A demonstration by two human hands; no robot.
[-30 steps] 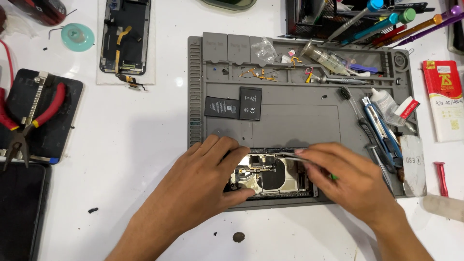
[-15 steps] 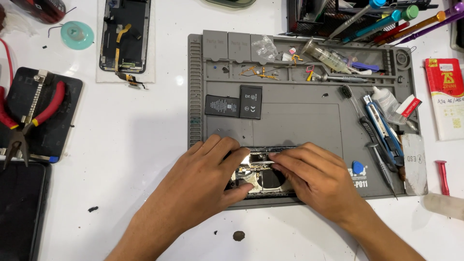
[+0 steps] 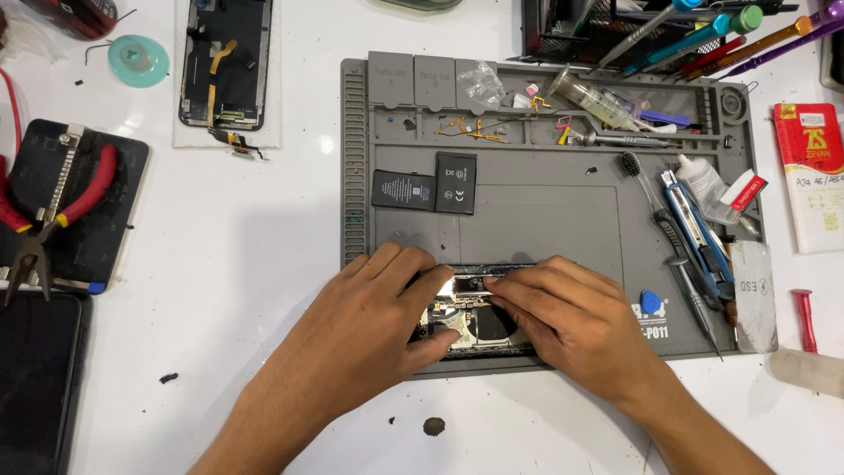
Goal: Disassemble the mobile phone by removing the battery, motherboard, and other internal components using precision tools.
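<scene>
An opened phone is held between both hands at the lower centre of the frame, on the near edge of the grey mat. The left hand is laid over the phone's left end, with the thumb pressed against its near side and the fingers curled over its far edge; the hand is closed on the phone. The right hand is spread over the right end, fingers pointing left and pressed down on the interior; whether anything is pinched under them cannot be told. The two hands are close together, fingertips nearly meeting over the phone.

The phone is seen with its back removed: a dark frame, bright metal shields and a round coil are exposed between the hands. Most of the body is hidden by the hands.

An L-shaped black battery is placed on the mat above the hands. Small gold flex parts are lain in the mat's upper trays, beside a syringe. Tweezers and drivers are laid along the mat's right side. A blue pick is found just right of the right hand.

A detached screen is placed at upper left, and red pliers at far left.
</scene>
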